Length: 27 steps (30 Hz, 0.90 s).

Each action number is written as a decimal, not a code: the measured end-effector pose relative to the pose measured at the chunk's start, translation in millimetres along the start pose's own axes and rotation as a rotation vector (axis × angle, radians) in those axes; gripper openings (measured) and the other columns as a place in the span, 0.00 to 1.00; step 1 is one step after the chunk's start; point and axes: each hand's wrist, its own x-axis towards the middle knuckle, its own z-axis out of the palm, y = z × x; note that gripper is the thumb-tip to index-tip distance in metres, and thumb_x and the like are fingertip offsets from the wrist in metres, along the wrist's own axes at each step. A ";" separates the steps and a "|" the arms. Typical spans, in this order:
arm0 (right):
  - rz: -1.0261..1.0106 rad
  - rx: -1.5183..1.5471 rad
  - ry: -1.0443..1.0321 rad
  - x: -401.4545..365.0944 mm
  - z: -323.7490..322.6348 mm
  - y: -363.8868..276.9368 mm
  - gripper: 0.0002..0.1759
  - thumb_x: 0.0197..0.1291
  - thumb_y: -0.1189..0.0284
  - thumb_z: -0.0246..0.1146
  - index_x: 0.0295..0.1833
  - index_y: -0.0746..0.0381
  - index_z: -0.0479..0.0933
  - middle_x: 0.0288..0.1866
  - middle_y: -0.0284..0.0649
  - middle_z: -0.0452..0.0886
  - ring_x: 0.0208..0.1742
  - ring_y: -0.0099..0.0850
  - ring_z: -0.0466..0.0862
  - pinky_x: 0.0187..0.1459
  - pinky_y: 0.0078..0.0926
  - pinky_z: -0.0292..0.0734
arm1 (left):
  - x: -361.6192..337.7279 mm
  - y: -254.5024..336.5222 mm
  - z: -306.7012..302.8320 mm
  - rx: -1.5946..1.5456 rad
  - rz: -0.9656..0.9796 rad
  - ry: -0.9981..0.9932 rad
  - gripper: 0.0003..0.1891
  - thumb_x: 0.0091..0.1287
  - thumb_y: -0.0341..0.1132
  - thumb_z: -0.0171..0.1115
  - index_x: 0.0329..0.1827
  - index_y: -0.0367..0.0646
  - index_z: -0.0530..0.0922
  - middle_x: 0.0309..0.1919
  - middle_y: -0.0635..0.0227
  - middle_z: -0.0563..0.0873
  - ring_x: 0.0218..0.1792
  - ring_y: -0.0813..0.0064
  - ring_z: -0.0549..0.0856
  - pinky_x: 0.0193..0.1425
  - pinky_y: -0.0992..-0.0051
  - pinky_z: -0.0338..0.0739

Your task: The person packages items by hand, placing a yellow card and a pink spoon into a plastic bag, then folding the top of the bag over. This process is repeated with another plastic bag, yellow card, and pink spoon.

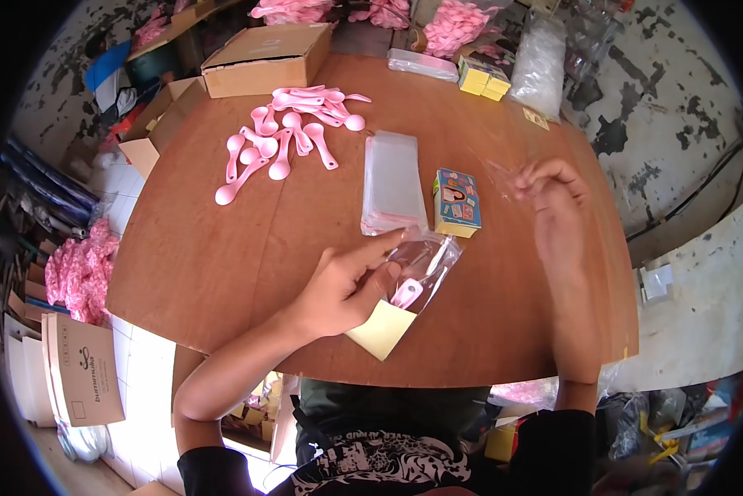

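My left hand (pixel 342 289) pinches a clear plastic bag (pixel 441 255) near the table's front edge. Inside the bag show the handle end of a pink spoon (pixel 406 293) and a pale yellow card (pixel 383 329). My right hand (pixel 560 194) is raised over the table's right side, fingers curled together. A thin clear plastic strip (pixel 500 178) extends from its fingertips, faint and partly blurred. Between the hands lie a stack of flat clear bags (pixel 392 182) and a stack of printed cards (pixel 457 202). Loose pink spoons (pixel 280 153) lie beyond my left hand.
On the brown table (pixel 198 256), a cardboard box (pixel 265 59) stands at the back left. Yellow card stacks (pixel 483 78) and a bundle of clear plastic (pixel 540 66) sit at the back right. Left of the table are another carton (pixel 82 368) and bagged pink items (pixel 83 269).
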 end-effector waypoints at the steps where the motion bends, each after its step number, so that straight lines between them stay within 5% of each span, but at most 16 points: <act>1: -0.054 -0.098 -0.039 3.0 -6.1 -7.6 0.08 0.52 0.89 0.57 0.32 0.67 0.77 0.33 0.36 0.79 0.37 0.23 0.78 0.42 0.22 0.73 | 0.8 -0.8 2.5 -0.008 -0.006 0.048 0.23 0.67 0.22 0.57 0.67 0.34 0.72 0.25 0.61 0.86 0.20 0.86 0.75 0.25 0.80 0.70; 3: -0.181 -0.367 -0.115 0.2 2.8 -17.5 0.07 0.53 0.86 0.60 0.34 0.66 0.80 0.34 0.38 0.81 0.37 0.26 0.80 0.41 0.25 0.75 | 4.8 5.3 3.0 -0.009 -0.067 0.056 0.23 0.69 0.22 0.56 0.68 0.32 0.70 0.28 0.63 0.89 0.22 0.91 0.75 0.25 0.83 0.69; 5: -0.376 -0.731 -0.406 -20.9 32.9 -15.3 0.05 0.52 0.84 0.65 0.35 0.66 0.81 0.35 0.38 0.81 0.34 0.29 0.81 0.38 0.25 0.76 | 4.1 3.1 9.6 0.012 -0.078 0.044 0.24 0.68 0.22 0.56 0.68 0.32 0.70 0.28 0.62 0.89 0.22 0.90 0.76 0.25 0.82 0.69; 7: -0.445 -0.911 -0.386 -37.6 47.8 3.0 0.09 0.49 0.75 0.72 0.35 0.63 0.80 0.35 0.36 0.78 0.32 0.33 0.80 0.34 0.30 0.77 | 4.5 1.1 13.8 0.036 -0.087 0.023 0.24 0.68 0.21 0.57 0.69 0.32 0.69 0.28 0.61 0.89 0.23 0.90 0.76 0.26 0.82 0.70; 11: -0.588 -1.156 -0.329 -45.5 60.4 18.0 0.08 0.49 0.71 0.70 0.31 0.61 0.78 0.32 0.33 0.74 0.32 0.31 0.78 0.30 0.31 0.74 | 5.2 0.5 14.5 0.056 0.023 0.045 0.25 0.66 0.20 0.57 0.68 0.31 0.70 0.23 0.60 0.86 0.23 0.89 0.76 0.27 0.81 0.72; 16: -0.671 -1.244 -0.302 -43.2 63.2 22.5 0.07 0.46 0.75 0.70 0.31 0.61 0.78 0.32 0.34 0.75 0.30 0.31 0.78 0.28 0.30 0.74 | 3.9 0.3 16.1 0.083 0.030 0.024 0.25 0.65 0.19 0.58 0.67 0.29 0.70 0.22 0.57 0.82 0.22 0.85 0.78 0.28 0.79 0.74; 18: -0.674 -1.266 -0.309 -43.9 65.1 23.5 0.07 0.44 0.78 0.69 0.31 0.62 0.79 0.32 0.34 0.77 0.29 0.32 0.79 0.27 0.29 0.75 | 4.2 3.4 15.7 0.117 0.070 0.028 0.24 0.62 0.19 0.57 0.64 0.30 0.71 0.35 0.45 0.83 0.32 0.47 0.85 0.37 0.62 0.79; 21: -0.679 -1.311 -0.290 -45.9 67.0 28.0 0.07 0.43 0.79 0.68 0.30 0.62 0.78 0.31 0.34 0.76 0.29 0.32 0.79 0.26 0.29 0.75 | 0.8 4.0 15.6 0.144 0.045 0.009 0.25 0.61 0.19 0.57 0.65 0.31 0.71 0.34 0.46 0.83 0.32 0.45 0.84 0.36 0.60 0.79; 25: -0.622 -1.118 -0.275 -43.8 65.3 34.6 0.08 0.42 0.83 0.66 0.30 0.63 0.78 0.32 0.35 0.77 0.29 0.32 0.79 0.27 0.26 0.75 | 0.5 4.3 12.7 0.156 0.052 -0.015 0.24 0.62 0.20 0.57 0.65 0.32 0.72 0.35 0.45 0.83 0.32 0.46 0.84 0.36 0.62 0.79; 27: -0.567 -0.983 -0.253 -41.5 61.4 32.4 0.08 0.42 0.85 0.65 0.31 0.64 0.78 0.32 0.36 0.78 0.29 0.31 0.79 0.29 0.25 0.76 | 1.1 3.6 13.5 0.130 0.119 0.036 0.22 0.66 0.20 0.60 0.64 0.31 0.73 0.29 0.55 0.85 0.22 0.82 0.78 0.27 0.78 0.73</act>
